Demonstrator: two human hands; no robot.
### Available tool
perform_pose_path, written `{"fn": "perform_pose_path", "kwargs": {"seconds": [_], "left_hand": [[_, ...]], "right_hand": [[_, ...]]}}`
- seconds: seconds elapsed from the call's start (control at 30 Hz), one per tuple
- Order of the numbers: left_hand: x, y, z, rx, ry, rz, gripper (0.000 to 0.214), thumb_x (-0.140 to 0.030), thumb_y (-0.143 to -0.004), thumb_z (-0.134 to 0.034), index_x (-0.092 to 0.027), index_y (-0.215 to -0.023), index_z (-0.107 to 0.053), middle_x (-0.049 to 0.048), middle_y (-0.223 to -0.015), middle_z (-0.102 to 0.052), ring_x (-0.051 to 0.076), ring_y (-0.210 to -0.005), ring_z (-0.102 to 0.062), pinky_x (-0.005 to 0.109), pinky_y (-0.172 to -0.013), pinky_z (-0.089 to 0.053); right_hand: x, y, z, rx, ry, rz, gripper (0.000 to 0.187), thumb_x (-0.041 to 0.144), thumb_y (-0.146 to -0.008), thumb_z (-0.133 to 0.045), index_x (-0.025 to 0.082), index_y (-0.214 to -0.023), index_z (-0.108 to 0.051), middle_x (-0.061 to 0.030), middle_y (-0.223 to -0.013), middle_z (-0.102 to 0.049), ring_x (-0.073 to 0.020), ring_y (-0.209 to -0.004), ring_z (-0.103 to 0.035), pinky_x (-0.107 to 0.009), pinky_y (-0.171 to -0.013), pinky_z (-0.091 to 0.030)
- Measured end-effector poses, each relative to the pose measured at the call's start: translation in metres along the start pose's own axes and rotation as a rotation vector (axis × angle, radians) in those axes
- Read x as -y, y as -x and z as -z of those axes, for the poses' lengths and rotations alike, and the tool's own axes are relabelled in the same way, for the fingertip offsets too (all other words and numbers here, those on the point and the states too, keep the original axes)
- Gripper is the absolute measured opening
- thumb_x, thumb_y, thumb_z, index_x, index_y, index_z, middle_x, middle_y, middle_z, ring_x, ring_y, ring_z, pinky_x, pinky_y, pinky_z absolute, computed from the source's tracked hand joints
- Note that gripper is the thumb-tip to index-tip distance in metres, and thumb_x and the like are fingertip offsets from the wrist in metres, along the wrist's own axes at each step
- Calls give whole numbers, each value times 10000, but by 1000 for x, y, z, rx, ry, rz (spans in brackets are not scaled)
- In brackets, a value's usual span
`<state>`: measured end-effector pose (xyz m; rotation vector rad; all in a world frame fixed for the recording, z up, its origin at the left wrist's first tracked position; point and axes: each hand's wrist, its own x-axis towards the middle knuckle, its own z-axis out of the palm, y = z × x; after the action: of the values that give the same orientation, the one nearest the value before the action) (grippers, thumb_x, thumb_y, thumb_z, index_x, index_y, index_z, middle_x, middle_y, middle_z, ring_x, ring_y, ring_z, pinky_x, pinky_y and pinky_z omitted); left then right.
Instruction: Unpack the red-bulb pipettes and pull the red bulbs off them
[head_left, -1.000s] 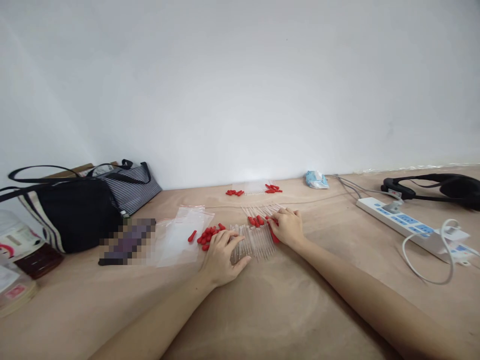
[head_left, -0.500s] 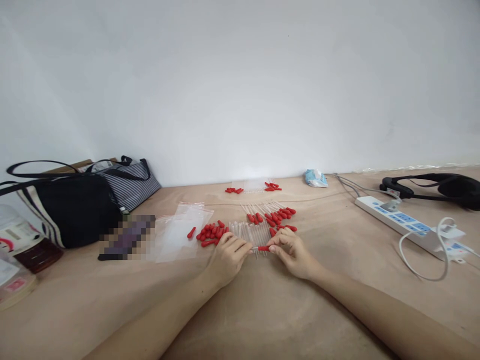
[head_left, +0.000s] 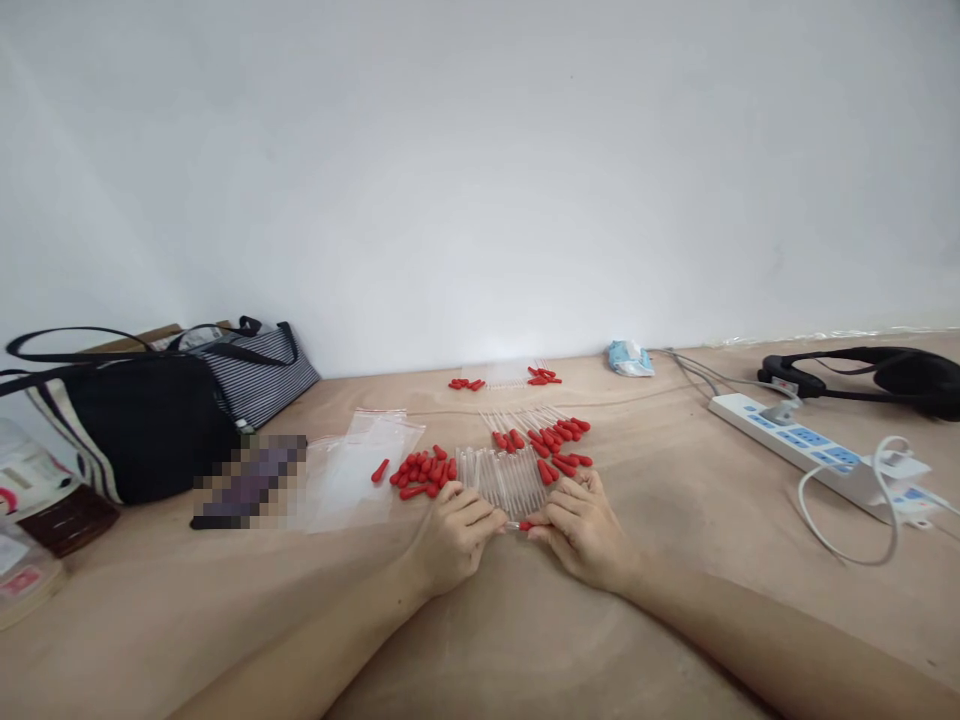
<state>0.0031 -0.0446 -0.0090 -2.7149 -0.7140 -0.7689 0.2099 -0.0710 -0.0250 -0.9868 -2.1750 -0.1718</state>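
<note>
Close to the front of a row of clear glass dropper tubes [head_left: 501,482], my left hand [head_left: 459,532] is closed on one glass tube [head_left: 512,526]. My right hand [head_left: 589,532] pinches a red rubber bulb [head_left: 524,526], whose open end meets the tube's end; most of both is covered by fingers. Left of the row lies a heap of loose red bulbs [head_left: 424,472], with a single bulb [head_left: 380,470] apart from it. Behind the row, several droppers [head_left: 559,432] with red bulbs lie fanned out, bulbs toward me.
Clear zip bags [head_left: 360,470] lie at left beside a pixelated dark object [head_left: 251,482]. A black bag [head_left: 142,420] and bottles [head_left: 67,510] stand far left. More droppers [head_left: 544,376] rest by the wall. At right are a power strip [head_left: 810,440], a tissue pack [head_left: 630,358] and a black headset [head_left: 862,375].
Both hands have come slightly nearer to me with the tube and bulb. My right fingers now cover more of the bulb, and the row of tubes shows more fully.
</note>
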Motion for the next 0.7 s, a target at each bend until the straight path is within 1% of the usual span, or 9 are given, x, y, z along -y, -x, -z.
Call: {"fn": "perform_pose_path", "kwargs": {"seconds": [0.13,0.27,0.33,0.37,0.43,0.53,0.6,0.63,0.7], "left_hand": [[-3,-1,1,-25,-3,-23,263,-128,-865,-341,-195,-795,-585,4,-641,-590,125,-631,-492,308,-675,-306],[-3,2,1,-35,-8,-37,289,-102,-855,-321,-191,-784,-587,5,-632,-585,115,-598,-492,303,-656,-320],[0,5,1,-55,8,-5,281,-96,-849,-329,-189,-777,-584,8,-635,-582,116,-590,-494,293,-627,-331],[2,7,1,-68,19,30,272,-97,-849,-335,-188,-788,-584,10,-646,-582,118,-597,-500,285,-616,-341],[7,10,0,-100,32,121,254,-106,-852,-344,-184,-858,-586,23,-705,-585,125,-636,-517,268,-618,-377],[14,8,-3,-127,36,238,312,-116,-853,-326,-167,-1074,-540,60,-850,-552,130,-713,-534,251,-669,-439],[18,2,-5,-147,31,293,375,-106,-845,-304,-151,-1172,-481,71,-884,-517,133,-747,-537,247,-693,-459],[20,-1,-6,-157,27,314,385,-105,-841,-301,-147,-1184,-470,69,-875,-510,137,-760,-539,249,-701,-464],[25,-8,-8,-167,22,342,347,-113,-839,-318,-154,-1130,-502,59,-845,-518,149,-774,-545,263,-714,-470]], "right_hand": [[-1,-1,3,11,-27,11,195,296,-847,-482,201,-719,-595,6,-629,-597,-135,-678,-479,-346,-755,-266],[-4,0,7,52,-69,47,179,267,-847,-455,200,-720,-562,6,-654,-597,-134,-696,-491,-355,-798,-275],[-12,1,10,53,-74,9,169,252,-846,-433,196,-737,-549,-8,-681,-597,-144,-715,-498,-355,-783,-291],[-18,1,12,33,-80,-46,170,248,-847,-418,193,-745,-542,-17,-696,-596,-149,-718,-502,-350,-767,-304],[-32,0,15,-62,-120,-216,187,262,-854,-386,189,-757,-528,-31,-717,-586,-149,-701,-512,-326,-717,-344],[-54,-5,17,-208,-232,-447,219,332,-847,-379,189,-782,-532,-45,-752,-571,-142,-655,-521,-280,-620,-397],[-65,-8,15,-239,-270,-535,238,363,-822,-405,184,-823,-562,-61,-813,-570,-141,-646,-532,-273,-591,-422],[-70,-8,13,-239,-272,-573,251,366,-810,-413,178,-845,-576,-70,-845,-572,-139,-639,-538,-275,-585,-431],[-80,-8,8,-230,-251,-651,264,355,-791,-419,164,-850,-591,-74,-851,-585,-132,-601,-539,-277,-563,-439]]}}
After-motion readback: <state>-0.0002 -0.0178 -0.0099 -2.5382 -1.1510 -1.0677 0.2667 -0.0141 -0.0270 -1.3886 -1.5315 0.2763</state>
